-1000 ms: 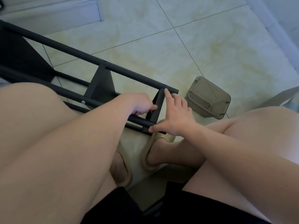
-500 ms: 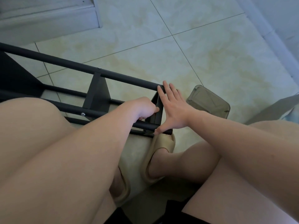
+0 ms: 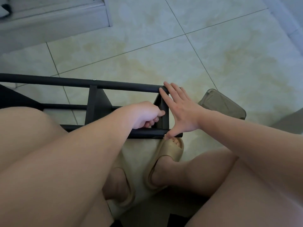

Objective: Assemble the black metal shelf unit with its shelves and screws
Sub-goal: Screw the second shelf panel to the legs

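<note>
The black metal shelf frame lies on its side on the tiled floor, its tubes running left to right in front of my knees. Its end shelf panel stands between the upper and lower tubes. My left hand reaches inside the frame with curled fingers against that panel; what they hold is hidden. My right hand is spread flat on the outer end, fingertips on the upper tube and thumb on the lower tube. A silver screw head shows on the upper tube.
A translucent grey plastic box lies on the floor just right of the frame's end. My feet in beige slippers are directly below the lower tube. A white skirting step runs along the top left. Open tiled floor lies beyond the frame.
The frame has swung from slanting to nearly level in view. My right hand has spread from a loose hold to a flat span across both tubes. My left hand stays at the end panel.
</note>
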The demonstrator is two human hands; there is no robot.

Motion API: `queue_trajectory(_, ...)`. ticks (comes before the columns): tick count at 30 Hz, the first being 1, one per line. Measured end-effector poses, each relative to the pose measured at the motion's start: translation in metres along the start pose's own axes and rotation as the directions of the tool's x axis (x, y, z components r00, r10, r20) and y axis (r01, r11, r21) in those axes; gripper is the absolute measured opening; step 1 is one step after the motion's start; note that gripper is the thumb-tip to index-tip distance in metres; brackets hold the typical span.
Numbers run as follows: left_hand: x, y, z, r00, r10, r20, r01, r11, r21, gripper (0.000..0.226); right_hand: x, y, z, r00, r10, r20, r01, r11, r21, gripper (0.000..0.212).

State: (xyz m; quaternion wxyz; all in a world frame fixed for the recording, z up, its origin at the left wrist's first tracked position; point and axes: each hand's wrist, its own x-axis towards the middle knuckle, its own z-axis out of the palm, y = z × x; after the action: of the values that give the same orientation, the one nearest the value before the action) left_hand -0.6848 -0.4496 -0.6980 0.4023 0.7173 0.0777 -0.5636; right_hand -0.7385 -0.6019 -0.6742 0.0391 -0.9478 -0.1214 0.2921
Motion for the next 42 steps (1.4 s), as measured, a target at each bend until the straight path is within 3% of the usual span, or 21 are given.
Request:
queue_trajectory(2, -0.004, 0.005, -0.010, 0.998, -0.042, 0.045, 0.045, 0.997, -0.056, 0.010, 0.001, 0.000, 0.001, 1.000, -0.008, 0.000, 0.008, 1.000, 0.008, 0.159)
queue_trajectory(7, -0.008, 0.017, -0.034, 0.980, -0.089, 0.176, 0.117, 0.980, -0.160, 0.043, 0.002, 0.001, 0.001, 1.000, -0.017, 0.002, 0.017, 0.999, 0.030, 0.158)
queue_trajectory(23, -0.014, 0.003, -0.037, 0.995, 0.039, 0.095, -0.024, 0.988, -0.150, 0.031, 0.000, -0.001, 0.000, 1.000, -0.010, 0.009, 0.009, 0.999, 0.048, 0.159)
queue_trajectory(29, 0.003, -0.001, -0.038, 0.994, 0.061, 0.087, -0.064, 0.998, 0.029, 0.023, 0.001, 0.000, 0.001, 1.000, -0.007, 0.009, 0.007, 0.998, 0.058, 0.159)
queue_trajectory(35, 0.027, 0.019, -0.038, 0.980, -0.007, 0.198, -0.087, 0.885, 0.457, 0.009, 0.003, 0.003, 0.005, 1.000, -0.022, -0.005, 0.022, 0.998, 0.066, 0.158)
queue_trajectory(39, 0.037, 0.024, -0.039, 0.965, 0.008, 0.261, -0.154, 0.825, 0.544, 0.005, 0.004, 0.007, 0.008, 1.000, -0.028, -0.005, 0.028, 0.998, 0.050, 0.155)
queue_trajectory(42, 0.047, 0.013, -0.043, 0.963, 0.054, 0.265, -0.186, 0.843, 0.504, 0.006, 0.006, 0.007, 0.010, 1.000, -0.022, -0.003, 0.022, 0.999, 0.037, 0.154)
